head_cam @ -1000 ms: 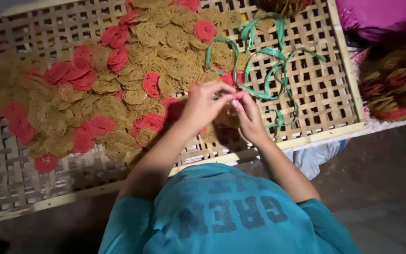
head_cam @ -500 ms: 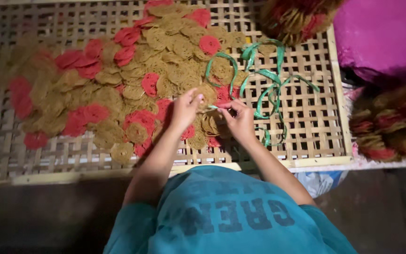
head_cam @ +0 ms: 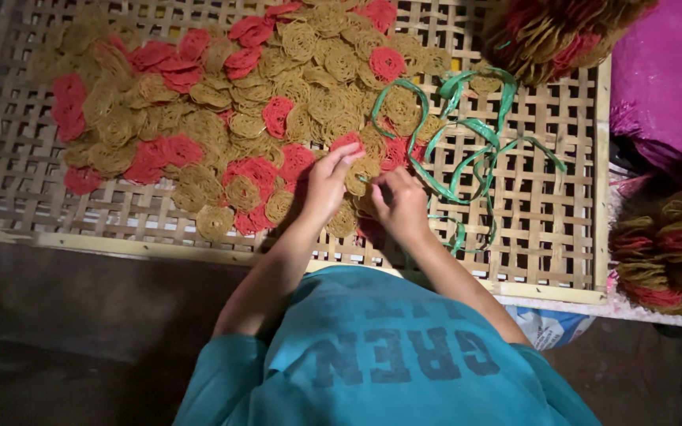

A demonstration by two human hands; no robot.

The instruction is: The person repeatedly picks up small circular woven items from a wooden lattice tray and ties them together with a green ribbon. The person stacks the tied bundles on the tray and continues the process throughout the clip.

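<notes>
Near the lower middle of the frame, the left hand (head_cam: 327,183) rests with fingers stretched flat and pointing toward the upper right, pressing on a small stack of round, tan, coiled noodle-like discs (head_cam: 361,170) that lies on the woven bamboo lattice tray (head_cam: 546,260). The right hand (head_cam: 400,203) sits just beside it, fingers curled in a pinch over the same stack; what exactly it grips is hidden by its own knuckles. The discs are round and lie flat, so they show no clear long axis. A thin green plastic strap (head_cam: 475,150) starts beside the right hand and loops toward the upper right, its long run slanting up across the tray. A wide spread of tan and red coiled discs (head_cam: 222,110) covers the tray's upper left and centre, crowding the hands. Tied bundles of discs (head_cam: 665,252) sit at the right edge, below a magenta plastic sheet (head_cam: 665,79).
</notes>
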